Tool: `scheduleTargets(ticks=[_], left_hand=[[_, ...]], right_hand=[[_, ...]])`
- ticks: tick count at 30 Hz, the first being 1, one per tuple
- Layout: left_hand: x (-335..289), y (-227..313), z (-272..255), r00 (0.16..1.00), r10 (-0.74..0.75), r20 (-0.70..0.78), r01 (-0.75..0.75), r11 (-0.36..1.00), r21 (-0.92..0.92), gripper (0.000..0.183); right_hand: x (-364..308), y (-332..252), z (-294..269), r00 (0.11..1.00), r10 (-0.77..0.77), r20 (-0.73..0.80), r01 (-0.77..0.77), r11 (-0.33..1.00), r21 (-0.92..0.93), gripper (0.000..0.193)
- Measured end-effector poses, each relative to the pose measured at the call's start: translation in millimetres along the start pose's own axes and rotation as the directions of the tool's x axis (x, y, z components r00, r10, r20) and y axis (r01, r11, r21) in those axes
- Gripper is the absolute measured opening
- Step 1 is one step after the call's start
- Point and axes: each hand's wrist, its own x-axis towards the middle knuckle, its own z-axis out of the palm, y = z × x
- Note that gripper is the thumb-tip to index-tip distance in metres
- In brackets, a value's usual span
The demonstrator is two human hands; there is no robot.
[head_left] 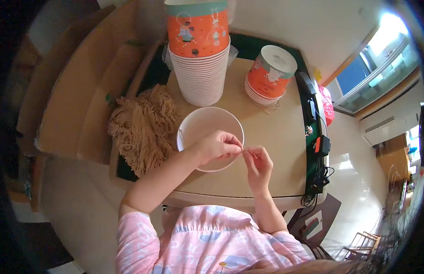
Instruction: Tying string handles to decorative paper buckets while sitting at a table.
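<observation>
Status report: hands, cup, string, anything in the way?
Left hand on cup rim, fingers pinched. Right hand pinched alongside, just off the rim. String too thin to confirm. Yarn pile left, cup stacks behind.

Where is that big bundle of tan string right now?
In the head view, the bundle of tan string lies on the person's left side of the table, just left of the white paper bowl under the left hand.

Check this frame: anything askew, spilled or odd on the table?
Nothing spilled or damaged. The short cup stack leans to the right, while the tall cup stack stands straight. The tan string bundle sprawls over the table's left edge.
</observation>
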Motion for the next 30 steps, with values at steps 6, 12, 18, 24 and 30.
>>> scheduleTargets(ticks=[6, 12, 18, 24, 30], left_hand=[[-30.8, -7.2, 28.3, 0.752, 0.648, -0.123, -0.344, 0.545, 0.765, 0.008], [-36.3, -25.2, 40.1, 0.631, 0.762, -0.143, -0.361, 0.452, 0.816, 0.010], [-38.6, -26.6, 40.5, 0.664, 0.681, -0.309, -0.306, 0.625, 0.718, 0.008], [-37.7, -25.5, 39.9, 0.687, 0.638, -0.349, -0.273, 0.671, 0.690, 0.008], [-35.0, -28.5, 45.5, 0.569, 0.740, -0.358, -0.225, 0.559, 0.798, 0.010]], right_hand=[[-0.6, -0.3, 0.5, 0.952, 0.302, 0.047, -0.301, 0.902, 0.309, 0.005], [-1.1, -4.0, -0.2, 0.919, 0.370, 0.137, -0.395, 0.875, 0.280, 0.006], [2.4, -17.6, -7.2, 0.900, 0.342, 0.270, -0.359, 0.933, 0.017, 0.013], [0.1, -22.5, 2.0, 0.986, 0.072, 0.149, -0.040, 0.977, -0.212, 0.017], [1.1, -25.3, 6.8, 0.991, 0.036, 0.125, 0.005, 0.950, -0.311, 0.012]])
